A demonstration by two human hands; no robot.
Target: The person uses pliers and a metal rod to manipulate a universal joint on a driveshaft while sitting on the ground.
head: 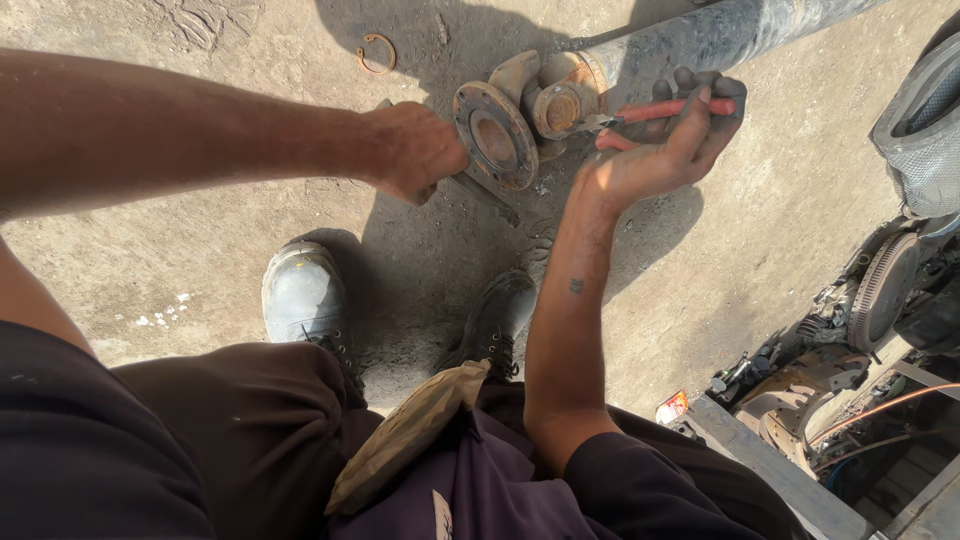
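View from the head camera, looking down. The left hand (412, 152) was closed around the rim of a rusty round flange (495, 137), which ended a dark drive shaft (700, 40) lying on the dusty concrete ground (200, 260). The right hand (665, 140), just beside the flange on its far side, gripped red-handled pliers (660, 112) whose tips touched the bearing cup (558, 110) of the joint behind the flange. A loose snap ring (376, 53) lay on the ground beyond the left hand, well apart from it. A small red-and-white packet (672, 406) lay on the ground near the right elbow, beside a grey metal beam (770, 470). Two dusty shoes (305, 295) stood below the hands. Open ground extended to the left of the left hand; to the right of the right hand, a heap of scrap parts (880, 300) bounded the bare ground.
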